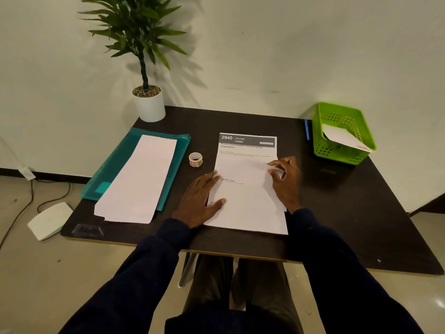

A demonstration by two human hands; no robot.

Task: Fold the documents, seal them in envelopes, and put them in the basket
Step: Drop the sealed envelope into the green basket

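Note:
A printed document [248, 196] lies in the middle of the dark table [349, 213], its near part folded up over the page so the header still shows at the far end. My left hand [199, 201] presses flat on the folded sheet's left edge. My right hand [285, 179] has its fingers curled and pinches the folded flap's far right edge. A stack of white envelopes [139, 182] rests on a teal folder [115, 165] at the left. The green basket [346, 112] stands at the far right with a white envelope [342, 137] inside.
A small roll of stickers [195, 159] sits between the folder and the document. A blue pen [307, 130] lies beside the basket. A potted plant [148, 102] stands at the far left corner. On the floor at left lie a white device [49, 220] and cables.

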